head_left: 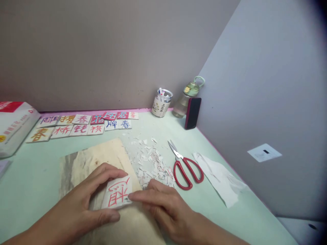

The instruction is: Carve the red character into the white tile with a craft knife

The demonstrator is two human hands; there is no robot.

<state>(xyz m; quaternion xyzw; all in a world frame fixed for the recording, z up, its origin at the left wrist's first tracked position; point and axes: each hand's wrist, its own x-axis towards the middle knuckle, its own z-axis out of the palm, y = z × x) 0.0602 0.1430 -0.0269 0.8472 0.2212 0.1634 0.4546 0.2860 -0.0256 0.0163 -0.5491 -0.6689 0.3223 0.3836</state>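
A white square tile (pixel 118 193) with a red character on it is gripped by its edges between the thumb and fingers of my left hand (pixel 89 200). Beneath it lies a wooden board (pixel 100 154) with dark grain at its left side. My right hand (pixel 166 207) is closed, its index fingertip against the tile's right edge near a small dark mark. Whatever its curled fingers may hold is hidden. Whitish scraps and shavings (pixel 150 158) are strewn beyond the board, close to my right hand.
Red-handled scissors (pixel 182 165) and a crumpled white tissue (pixel 221 178) lie to the right. Behind are a labelled jar (pixel 160 105), a green-lidded bottle (pixel 182 103) and an upright phone (pixel 193 113). Several character tiles (pixel 81 129) line the back left beside a white bag (pixel 15 129).
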